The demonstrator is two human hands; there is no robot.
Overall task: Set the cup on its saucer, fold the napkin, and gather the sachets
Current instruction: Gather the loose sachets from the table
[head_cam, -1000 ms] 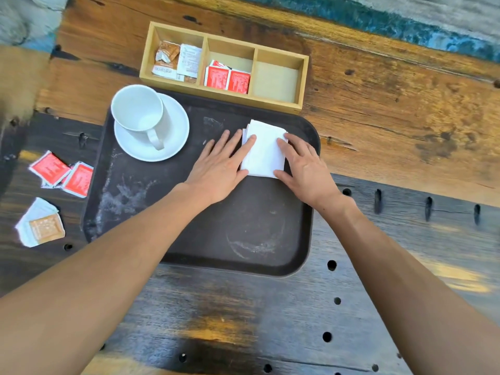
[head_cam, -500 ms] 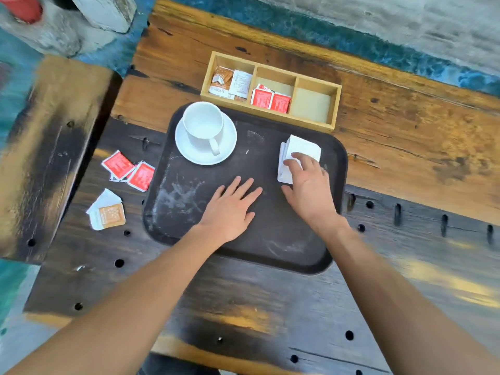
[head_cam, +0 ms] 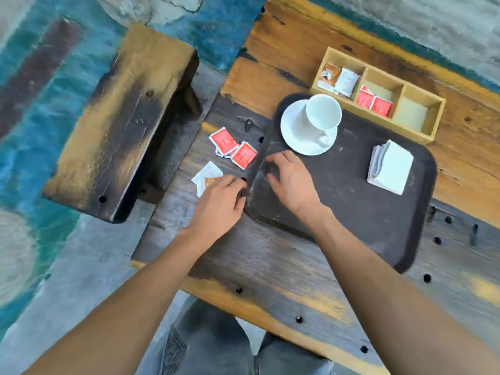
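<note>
A white cup [head_cam: 322,117] stands on its white saucer [head_cam: 292,131] at the far left of a dark tray [head_cam: 351,212]. The folded white napkin [head_cam: 391,167] lies alone at the tray's far right. Left of the tray, red sachets [head_cam: 234,148] and a white and a brown sachet [head_cam: 207,175] lie loose on the table. My left hand [head_cam: 219,204] reaches over the white and brown sachets, fingers curled, partly hiding them. My right hand [head_cam: 290,180] hovers over the tray's left edge, fingers apart and empty.
A wooden box [head_cam: 378,96] with three compartments sits behind the tray; brown and white sachets fill its left one, red sachets the middle one. A wooden bench [head_cam: 130,117] stands left of the table. The table's near edge runs just below my forearms.
Both hands left the napkin and moved left; the left one now reaches the loose sachets beside the tray. The camera swung left, so everything sits further right in view.
</note>
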